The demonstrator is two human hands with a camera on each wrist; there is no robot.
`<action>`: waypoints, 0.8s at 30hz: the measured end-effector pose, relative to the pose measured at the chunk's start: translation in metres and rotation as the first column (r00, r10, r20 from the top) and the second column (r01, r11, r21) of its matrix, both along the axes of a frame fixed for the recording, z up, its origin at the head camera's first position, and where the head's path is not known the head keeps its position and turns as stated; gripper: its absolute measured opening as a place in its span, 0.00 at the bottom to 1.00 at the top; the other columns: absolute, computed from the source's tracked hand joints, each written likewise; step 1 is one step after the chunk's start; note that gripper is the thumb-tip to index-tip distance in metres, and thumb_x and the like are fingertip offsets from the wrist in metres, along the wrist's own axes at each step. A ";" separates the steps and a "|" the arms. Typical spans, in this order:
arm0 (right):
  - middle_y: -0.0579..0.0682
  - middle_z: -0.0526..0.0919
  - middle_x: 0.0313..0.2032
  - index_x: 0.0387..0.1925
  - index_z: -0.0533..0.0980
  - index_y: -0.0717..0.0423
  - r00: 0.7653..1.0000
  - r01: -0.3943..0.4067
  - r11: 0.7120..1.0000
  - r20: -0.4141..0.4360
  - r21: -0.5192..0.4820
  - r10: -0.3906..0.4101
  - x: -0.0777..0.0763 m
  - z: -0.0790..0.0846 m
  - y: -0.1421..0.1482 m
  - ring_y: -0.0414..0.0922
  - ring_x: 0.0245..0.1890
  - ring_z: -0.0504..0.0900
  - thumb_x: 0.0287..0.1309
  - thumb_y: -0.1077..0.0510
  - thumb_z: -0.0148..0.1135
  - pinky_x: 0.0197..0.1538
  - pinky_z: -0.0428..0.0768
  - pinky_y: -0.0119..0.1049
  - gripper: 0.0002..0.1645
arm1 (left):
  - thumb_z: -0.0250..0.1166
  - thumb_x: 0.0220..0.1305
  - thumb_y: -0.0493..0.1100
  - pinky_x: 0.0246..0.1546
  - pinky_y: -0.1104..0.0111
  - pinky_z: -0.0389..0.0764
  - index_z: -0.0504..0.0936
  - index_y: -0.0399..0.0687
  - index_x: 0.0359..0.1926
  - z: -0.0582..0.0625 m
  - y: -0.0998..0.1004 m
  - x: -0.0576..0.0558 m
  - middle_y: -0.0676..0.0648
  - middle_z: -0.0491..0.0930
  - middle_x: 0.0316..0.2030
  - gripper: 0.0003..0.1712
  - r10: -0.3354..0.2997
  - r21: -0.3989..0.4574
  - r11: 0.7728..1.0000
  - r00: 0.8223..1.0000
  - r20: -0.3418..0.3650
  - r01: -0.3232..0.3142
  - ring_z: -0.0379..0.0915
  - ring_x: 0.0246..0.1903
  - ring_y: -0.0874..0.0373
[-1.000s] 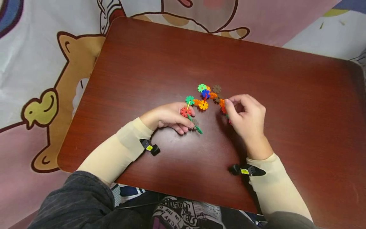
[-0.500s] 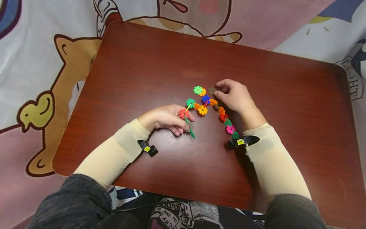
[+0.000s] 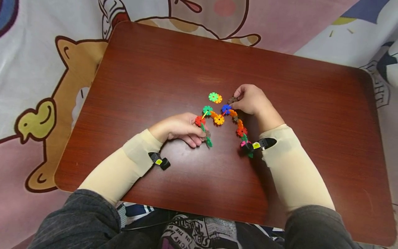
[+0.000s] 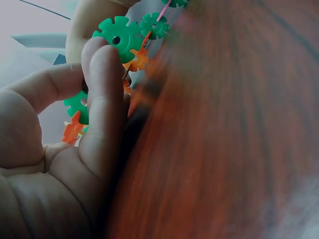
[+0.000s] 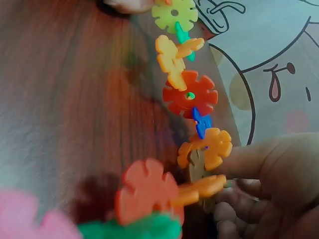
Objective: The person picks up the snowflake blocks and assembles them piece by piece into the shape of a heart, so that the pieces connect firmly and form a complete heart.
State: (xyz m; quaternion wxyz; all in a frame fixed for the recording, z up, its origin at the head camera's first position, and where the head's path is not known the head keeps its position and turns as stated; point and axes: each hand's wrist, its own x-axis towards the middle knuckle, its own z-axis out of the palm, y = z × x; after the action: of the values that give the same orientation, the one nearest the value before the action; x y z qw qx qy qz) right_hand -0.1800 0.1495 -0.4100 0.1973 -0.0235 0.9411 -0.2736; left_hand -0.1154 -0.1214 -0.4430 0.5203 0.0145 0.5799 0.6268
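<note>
A chain of toothed plastic snowflake discs in several colours curves between my hands, with a yellow-orange disc point(image 3: 219, 120) near its middle. My left hand point(image 3: 185, 129) pinches a greyish disc point(image 3: 208, 134) at the chain's left end, between thumb and fingers. Beyond the chain, my right hand point(image 3: 251, 99) pinches a loose brown disc point(image 3: 232, 100), which is tilted up off its flat side. A blue disc point(image 3: 226, 109) of the chain lies just below those fingertips. In the left wrist view, a green disc point(image 4: 118, 37) shows beyond the fingertips.
A light green disc point(image 3: 213, 97) overlaps an orange disc point(image 3: 219, 99) left of the right hand. The wrist camera point(image 3: 247, 147) on the right arm hangs over the chain's right end. A cartoon-print cloth point(image 3: 280, 27) lies behind the brown table point(image 3: 174, 62).
My right hand has left the chain's right side, moved to the far side and taken hold of the brown disc, now tilted. My left hand keeps its grip, barely moving.
</note>
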 end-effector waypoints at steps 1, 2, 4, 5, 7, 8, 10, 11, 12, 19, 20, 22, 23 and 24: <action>0.54 0.76 0.34 0.43 0.75 0.59 1.000 0.007 1.000 -0.019 -0.006 -0.007 0.002 0.000 0.001 0.55 0.39 0.74 0.60 0.57 0.77 0.41 0.72 0.47 0.18 | 0.65 0.71 0.30 0.31 0.64 0.90 0.79 0.32 0.52 -0.001 0.000 0.000 0.39 0.86 0.34 0.11 0.006 -0.002 1.000 1.000 0.003 -0.006 0.86 0.27 0.56; 0.54 0.76 0.33 0.43 0.75 0.58 0.999 0.015 1.000 -0.047 -0.017 -0.016 0.006 0.001 0.003 0.54 0.38 0.74 0.61 0.56 0.76 0.40 0.72 0.47 0.18 | 0.65 0.71 0.30 0.31 0.64 0.90 0.78 0.32 0.52 -0.001 0.000 -0.001 0.39 0.86 0.34 0.11 0.012 -0.004 1.000 1.000 0.007 -0.012 0.86 0.27 0.56; 0.53 0.77 0.32 0.44 0.75 0.58 0.992 0.036 0.997 -0.121 -0.067 -0.044 0.017 0.004 0.005 0.52 0.36 0.74 0.63 0.56 0.75 0.38 0.71 0.45 0.17 | 0.65 0.72 0.30 0.32 0.63 0.90 0.77 0.33 0.52 -0.001 0.000 -0.001 0.39 0.87 0.35 0.11 0.018 -0.006 1.000 1.000 0.017 -0.018 0.86 0.27 0.55; 0.53 0.77 0.32 0.46 0.76 0.57 0.984 0.043 0.994 -0.165 -0.104 -0.060 0.025 0.005 0.005 0.51 0.35 0.74 0.63 0.57 0.74 0.38 0.71 0.43 0.16 | 0.65 0.73 0.30 0.32 0.63 0.90 0.77 0.33 0.52 -0.001 0.000 -0.001 0.38 0.87 0.35 0.11 0.020 -0.008 1.000 1.000 0.019 -0.020 0.87 0.27 0.55; 0.53 0.80 0.33 0.49 0.78 0.58 0.971 0.033 0.978 -0.227 -0.208 -0.081 0.045 0.010 0.003 0.49 0.32 0.77 0.64 0.59 0.73 0.36 0.74 0.40 0.15 | 0.65 0.73 0.31 0.32 0.63 0.91 0.76 0.33 0.53 -0.001 0.001 -0.002 0.38 0.87 0.35 0.11 0.021 -0.008 1.000 0.999 0.024 -0.021 0.87 0.28 0.55; 0.53 0.81 0.33 0.49 0.79 0.59 0.967 0.021 0.962 -0.237 -0.273 -0.088 0.056 0.012 0.000 0.49 0.31 0.79 0.64 0.61 0.73 0.34 0.77 0.37 0.15 | 0.65 0.73 0.31 0.33 0.62 0.91 0.76 0.34 0.53 0.000 0.001 -0.002 0.38 0.87 0.36 0.12 0.021 -0.008 1.000 0.999 0.025 -0.020 0.87 0.28 0.54; 0.55 0.83 0.32 0.48 0.80 0.60 0.974 -0.015 0.910 -0.211 -0.414 -0.080 0.080 0.015 -0.007 0.50 0.27 0.82 0.64 0.64 0.72 0.30 0.81 0.35 0.13 | 0.65 0.73 0.31 0.33 0.62 0.91 0.76 0.34 0.53 0.000 0.001 -0.002 0.38 0.87 0.36 0.11 0.022 -0.006 1.000 0.999 0.026 -0.022 0.87 0.29 0.54; 0.56 0.84 0.32 0.46 0.81 0.61 0.982 -0.025 0.879 -0.178 -0.476 -0.068 0.091 0.015 -0.011 0.50 0.24 0.83 0.64 0.66 0.72 0.26 0.81 0.34 0.11 | 0.65 0.73 0.31 0.33 0.62 0.91 0.76 0.34 0.53 0.000 0.000 -0.002 0.38 0.87 0.36 0.11 0.024 -0.004 1.000 0.999 0.025 -0.024 0.87 0.29 0.54; 0.56 0.84 0.31 0.44 0.80 0.62 0.989 -0.030 0.850 -0.138 -0.526 -0.051 0.102 0.014 -0.014 0.50 0.22 0.83 0.64 0.67 0.72 0.24 0.82 0.35 0.09 | 0.65 0.73 0.31 0.33 0.62 0.91 0.76 0.34 0.53 0.000 0.000 -0.002 0.38 0.87 0.36 0.11 0.025 -0.002 1.000 0.999 0.024 -0.025 0.88 0.29 0.54; 0.54 0.84 0.27 0.39 0.76 0.61 0.995 0.074 0.780 0.095 -0.622 -0.019 0.156 -0.016 -0.032 0.42 0.18 0.79 0.63 0.66 0.73 0.20 0.78 0.32 0.10 | 0.64 0.75 0.30 0.35 0.61 0.91 0.75 0.34 0.53 -0.001 -0.002 -0.003 0.38 0.87 0.35 0.10 0.027 0.007 1.000 0.999 0.028 -0.027 0.88 0.31 0.53; 0.55 0.84 0.27 0.40 0.76 0.62 0.992 0.102 0.763 0.127 -0.638 -0.027 0.160 -0.021 -0.035 0.42 0.18 0.79 0.64 0.66 0.72 0.20 0.78 0.32 0.10 | 0.63 0.75 0.30 0.35 0.61 0.91 0.75 0.34 0.53 -0.001 -0.002 -0.003 0.38 0.87 0.35 0.10 0.025 0.007 1.000 0.999 0.029 -0.025 0.88 0.31 0.53; 0.57 0.83 0.28 0.42 0.74 0.64 0.983 0.157 0.718 0.174 -0.678 -0.051 0.167 -0.032 -0.039 0.42 0.19 0.81 0.66 0.68 0.69 0.22 0.79 0.32 0.10 | 0.63 0.75 0.30 0.35 0.61 0.91 0.75 0.33 0.53 -0.001 -0.002 -0.003 0.38 0.87 0.35 0.10 0.020 0.010 1.000 0.999 0.031 -0.021 0.88 0.31 0.53; 0.58 0.83 0.28 0.43 0.73 0.65 0.979 0.186 0.693 0.190 -0.697 -0.071 0.169 -0.036 -0.041 0.43 0.20 0.82 0.67 0.69 0.67 0.22 0.80 0.31 0.09 | 0.63 0.75 0.30 0.35 0.61 0.91 0.75 0.33 0.53 -0.002 -0.002 -0.004 0.38 0.87 0.35 0.10 0.018 0.014 1.000 0.999 0.031 -0.018 0.88 0.31 0.53; 0.59 0.83 0.28 0.44 0.73 0.66 0.976 0.208 0.663 0.197 -0.719 -0.092 0.170 -0.039 -0.042 0.43 0.20 0.83 0.67 0.70 0.66 0.22 0.81 0.31 0.09 | 0.63 0.75 0.31 0.36 0.61 0.91 0.74 0.33 0.53 -0.002 -0.002 -0.004 0.38 0.87 0.35 0.10 0.016 0.017 1.000 0.999 0.030 -0.017 0.88 0.31 0.53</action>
State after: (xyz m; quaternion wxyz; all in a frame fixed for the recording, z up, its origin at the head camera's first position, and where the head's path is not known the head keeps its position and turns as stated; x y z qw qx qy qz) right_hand -0.0098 0.1072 -0.4493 0.2153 -0.0034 0.7333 -0.6449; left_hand -0.1193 -0.1236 -0.4452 0.5236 0.0048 0.5666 0.6362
